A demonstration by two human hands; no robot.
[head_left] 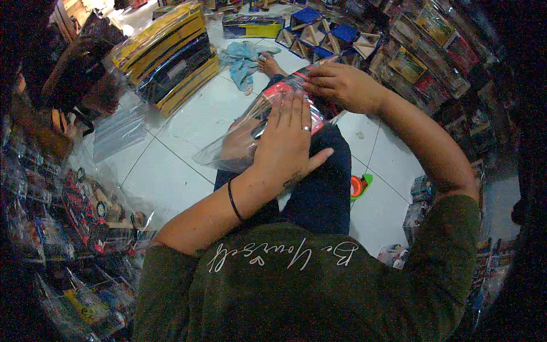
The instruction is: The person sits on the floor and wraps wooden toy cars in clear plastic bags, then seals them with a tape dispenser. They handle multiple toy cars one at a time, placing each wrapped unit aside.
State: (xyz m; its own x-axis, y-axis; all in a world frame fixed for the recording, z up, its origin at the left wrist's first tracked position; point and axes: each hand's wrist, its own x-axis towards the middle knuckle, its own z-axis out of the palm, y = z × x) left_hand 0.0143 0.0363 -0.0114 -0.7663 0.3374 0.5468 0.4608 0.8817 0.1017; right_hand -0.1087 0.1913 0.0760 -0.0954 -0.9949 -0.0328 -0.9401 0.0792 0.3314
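Across my lap lies a red and black package in a loose clear plastic bag, whose slack end spreads toward the left. My left hand rests flat on top of it, fingers straight and thumb out to the side. At the package's far right edge, my right hand has its fingers bent over the plastic, gripping that edge; its thumb is hidden. Both hands cover part of the package, so its exact kind does not show.
A plastic-wrapped stack of yellow and black boxes stands at far left. Ahead lie a light blue cloth and blue boxes. A green and orange tape dispenser is on the tiled floor at right. Wrapped toy vehicles crowd the left.
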